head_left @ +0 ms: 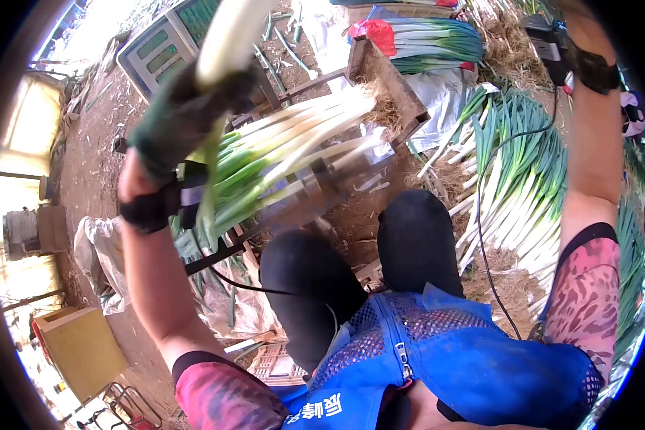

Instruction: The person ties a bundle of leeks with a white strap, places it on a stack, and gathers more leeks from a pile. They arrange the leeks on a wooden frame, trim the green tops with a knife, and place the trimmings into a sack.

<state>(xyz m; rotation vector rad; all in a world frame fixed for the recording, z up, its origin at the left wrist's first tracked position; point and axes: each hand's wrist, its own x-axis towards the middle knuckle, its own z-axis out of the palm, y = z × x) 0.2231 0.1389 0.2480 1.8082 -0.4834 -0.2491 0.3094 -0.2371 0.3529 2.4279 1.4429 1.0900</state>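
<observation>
My left hand (193, 107), in a dark green glove, is raised at the upper left, its fingers wrapped round a leek (233, 39) whose thick white stalk points up. Below and to the right of it, a row of leeks (287, 150) lies in a metal frame (394, 100), with the white root ends against the brown end plate. My right arm reaches to the top right; the hand there is cut off by the view's dark edge, so its fingers cannot be made out.
A scale (158, 54) with green displays stands at the upper left. Tied leeks (437, 43) lie at the top, and a large pile of loose leeks (523, 172) covers the ground at right. A cable (482, 236) hangs by my knees. A yellow box (82, 351) sits lower left.
</observation>
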